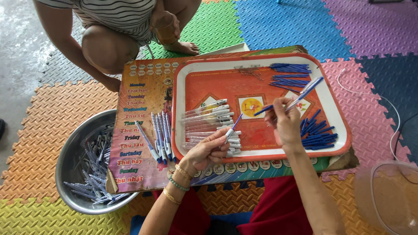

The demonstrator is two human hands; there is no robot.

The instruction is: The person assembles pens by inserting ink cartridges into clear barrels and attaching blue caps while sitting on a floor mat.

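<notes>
The floor is covered in interlocking foam mats [278, 26] in green, blue, purple, pink, orange and yellow, with bare grey concrete at the far left. A printed board [139, 130] lies on the mats and carries an orange tray [335, 150] with a white rim. The left hand [209, 150] is closed, pinching a pen tip [233, 128] between thumb and fingers above a pile of clear pen barrels [209, 119]. The right hand [285, 124] is closed around a pen [305, 93] held slanted over the tray. Blue refills [289, 68] lie at the tray's far edge, blue caps [318, 135] just right of the right hand. A metal bowl [69, 150] of pen parts sits left of the board. Another person [113, 26] squats opposite, cut off at the top edge; a clear lid [387, 196] is cut off at the lower right
</notes>
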